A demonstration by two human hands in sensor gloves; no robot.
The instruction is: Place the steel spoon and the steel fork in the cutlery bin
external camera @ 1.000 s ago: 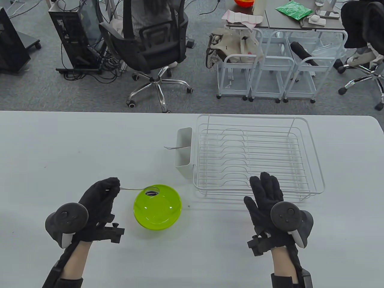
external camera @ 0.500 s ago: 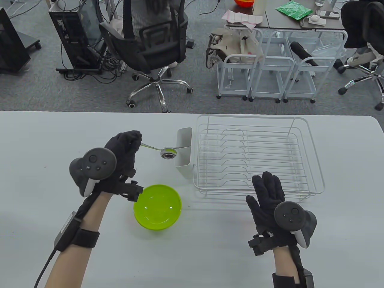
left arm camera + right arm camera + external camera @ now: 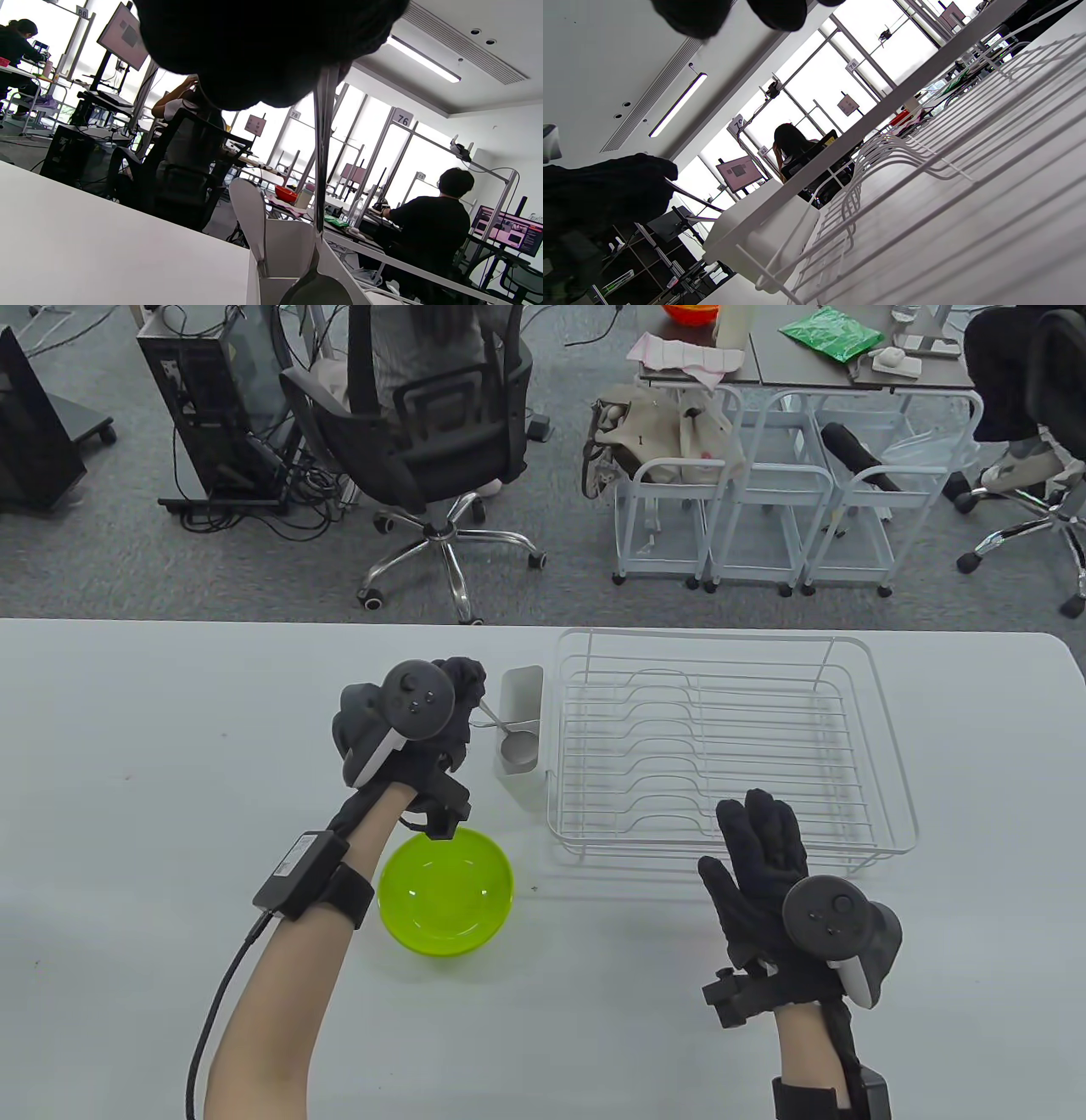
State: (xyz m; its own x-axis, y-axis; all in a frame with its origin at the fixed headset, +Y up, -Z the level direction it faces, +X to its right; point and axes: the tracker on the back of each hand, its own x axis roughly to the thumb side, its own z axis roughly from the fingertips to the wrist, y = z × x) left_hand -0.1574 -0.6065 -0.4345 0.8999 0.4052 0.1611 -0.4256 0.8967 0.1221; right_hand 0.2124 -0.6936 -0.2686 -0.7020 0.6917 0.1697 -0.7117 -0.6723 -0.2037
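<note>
White bench point(image 3: 170, 712) top carries everything, and the wire dish rack point(image 3: 730, 746) takes up its far right part, with the white cutlery bin point(image 3: 519, 704) hooked on the rack's left side. Judging by how things lie, the job is past halfway: a thin steel handle, which I take for the steel fork point(image 3: 522, 721), already pokes across the bin's mouth, though too little of it shows to be sure. The left hand point(image 3: 424, 721) hovers just beside the bin, pinching the steel spoon point(image 3: 517, 747) by its handle end, bowl down at the opening; it looks partly in, not yet let go. The right hand point(image 3: 759, 861) rests flat with fingers spread near the rack's front edge, holding nothing. A lime green bowl point(image 3: 445, 891) sits toward the bench's front edge under the left forearm, well out of the spoon's way. Only the handle already in the bin might crowd the drop.
</note>
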